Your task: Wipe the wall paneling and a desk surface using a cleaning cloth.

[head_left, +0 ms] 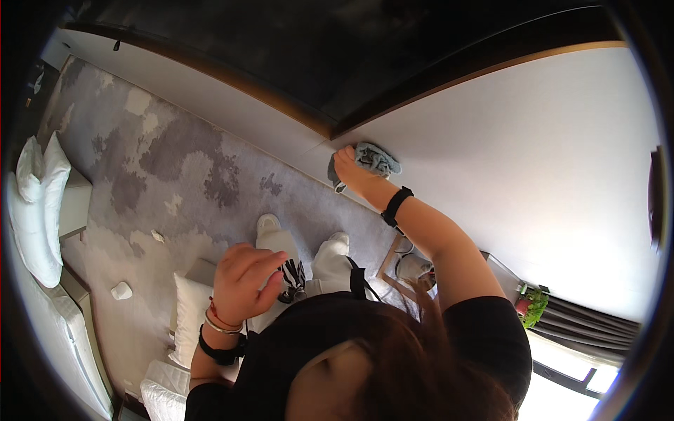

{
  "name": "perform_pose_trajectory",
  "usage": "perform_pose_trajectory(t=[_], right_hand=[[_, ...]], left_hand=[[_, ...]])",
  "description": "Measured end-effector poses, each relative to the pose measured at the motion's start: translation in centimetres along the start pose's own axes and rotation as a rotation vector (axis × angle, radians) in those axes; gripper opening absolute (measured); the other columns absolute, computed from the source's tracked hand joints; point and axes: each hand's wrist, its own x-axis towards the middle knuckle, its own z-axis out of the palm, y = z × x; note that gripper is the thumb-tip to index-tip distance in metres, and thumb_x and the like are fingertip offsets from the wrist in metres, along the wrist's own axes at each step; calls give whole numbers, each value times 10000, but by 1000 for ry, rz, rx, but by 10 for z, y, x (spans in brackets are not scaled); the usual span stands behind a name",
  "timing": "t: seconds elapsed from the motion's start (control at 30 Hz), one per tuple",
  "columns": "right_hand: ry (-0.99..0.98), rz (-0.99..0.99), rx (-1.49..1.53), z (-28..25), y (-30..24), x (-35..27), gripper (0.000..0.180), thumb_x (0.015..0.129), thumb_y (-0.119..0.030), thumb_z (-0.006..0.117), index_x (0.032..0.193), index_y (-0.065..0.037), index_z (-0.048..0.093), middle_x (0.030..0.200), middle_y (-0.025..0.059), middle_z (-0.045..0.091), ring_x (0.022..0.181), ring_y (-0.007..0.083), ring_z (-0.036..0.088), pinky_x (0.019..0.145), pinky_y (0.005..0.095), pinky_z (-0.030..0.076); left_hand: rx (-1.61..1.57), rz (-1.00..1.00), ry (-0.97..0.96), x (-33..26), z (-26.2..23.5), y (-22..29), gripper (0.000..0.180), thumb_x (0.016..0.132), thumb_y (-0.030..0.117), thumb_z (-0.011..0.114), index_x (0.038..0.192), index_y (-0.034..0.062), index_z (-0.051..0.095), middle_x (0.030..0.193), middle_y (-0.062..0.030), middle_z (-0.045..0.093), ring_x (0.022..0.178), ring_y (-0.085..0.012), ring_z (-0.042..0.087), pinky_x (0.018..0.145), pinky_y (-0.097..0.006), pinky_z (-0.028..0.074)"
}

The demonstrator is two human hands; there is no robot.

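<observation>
Close beneath the camera, reddish-brown hair [414, 365] falls over a black short-sleeved top [484, 330]. Just left of it, the left hand [239, 284] hangs in the air, fingers loosely bent, with a gap between thumb and forefinger. A red cord and a pale bangle [222, 324] circle its wrist above a black strap [219, 349]. Black-and-white drawstring ends [293, 275] dangle beside it over pale trousers [330, 266].

Farther out, the right hand [357, 175] reaches up and holds a bunched grey-blue cloth [379, 161], fingers closed over it. The cloth is at the pale wall [533, 140], just below the corner of a brown frame [332, 132]; firm contact cannot be told. Its long axis runs roughly left to right, the thicker folds pointing right; any print on it is too small to tell. Another black strap [399, 205] rings this wrist.

Pale shoes [268, 223] stand on a floor [161, 203] blotched in grey and beige, where a crumpled white piece [121, 290] lies. Left, white pillows [53, 217] lean together near a mattress [56, 337]. A glossy dark panel [316, 63] spans the top. Lower right, a green plant [537, 309] sits beside a dark curtain [593, 326] and a bright window [562, 400].
</observation>
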Motion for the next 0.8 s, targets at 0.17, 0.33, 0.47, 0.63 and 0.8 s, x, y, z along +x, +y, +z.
perform_pose_trajectory(t=[0.17, 0.33, 0.47, 0.63, 0.8], right_hand=[[43, -118, 63, -7, 2, -40, 225, 710, -155, 558, 892, -44, 631, 957, 61, 577, 1007, 233, 501, 910, 345, 354], [192, 68, 374, -72, 37, -161, 376, 695, -146, 590, 1064, -90, 636, 1028, 49, 595, 979, 214, 539, 907, 329, 372], [376, 426, 284, -204, 82, -248, 400, 723, -114, 580, 1110, -172, 663, 981, 35, 572, 868, 196, 541, 789, 384, 330], [1189, 735, -211, -252, 143, -298, 524, 672, -383, 784, 1122, -136, 676, 1044, 39, 586, 977, 178, 527, 821, 340, 355], [1184, 1067, -578, -206, 159, -287, 618, 581, -508, 806, 1077, -154, 701, 1000, 5, 575, 890, 175, 476, 843, 347, 268]], left_hand=[[65, -38, -37, -10, -2, -12, 331, 734, 60, 621, 1064, 44, 614, 876, -83, 625, 740, -268, 581, 687, -372, 462], [12, 4, -29, 4, 14, -5, 305, 734, 44, 618, 1039, 31, 608, 874, -89, 631, 729, -263, 583, 682, -367, 454], [-40, 89, 0, 12, 26, 15, 322, 741, 47, 618, 1062, 38, 620, 885, -90, 642, 734, -264, 596, 682, -367, 460], [-65, 138, -62, 22, 22, 28, 323, 742, 45, 619, 1065, 34, 619, 891, -87, 644, 734, -260, 598, 680, -367, 460], [6, 168, -134, 31, 27, 39, 335, 741, 38, 617, 1076, 27, 611, 887, -84, 640, 732, -251, 594, 688, -366, 454]])
